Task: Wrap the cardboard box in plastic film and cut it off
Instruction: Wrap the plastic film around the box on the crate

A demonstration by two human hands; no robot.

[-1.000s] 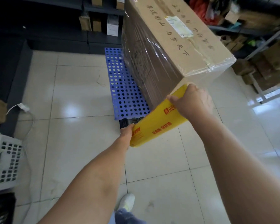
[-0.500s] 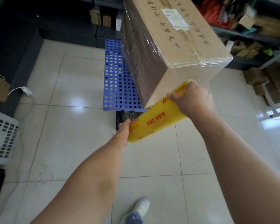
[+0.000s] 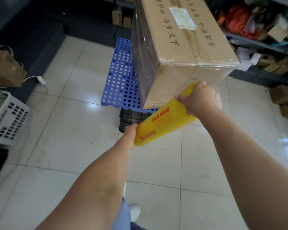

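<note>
Head | left hand (image 3: pixel 129 135), right hand (image 3: pixel 199 101) grip film roll (image 3: pixel 161 124) | at cardboard box (image 3: pixel 186 47) edge

Left hand (image 3: pixel 130 132) mostly behind film roll (image 3: pixel 160 124)

We see a blue perforated pallet (image 3: pixel 121 77) on the tiled floor (image 3: pixel 73 130), a black crate (image 3: pixel 131 118) at its near end. At left sit a white basket (image 3: pixel 8 120) and a brown paper bag (image 3: pixel 5 68); small cartons (image 3: pixel 281 95) lie at right.
</note>
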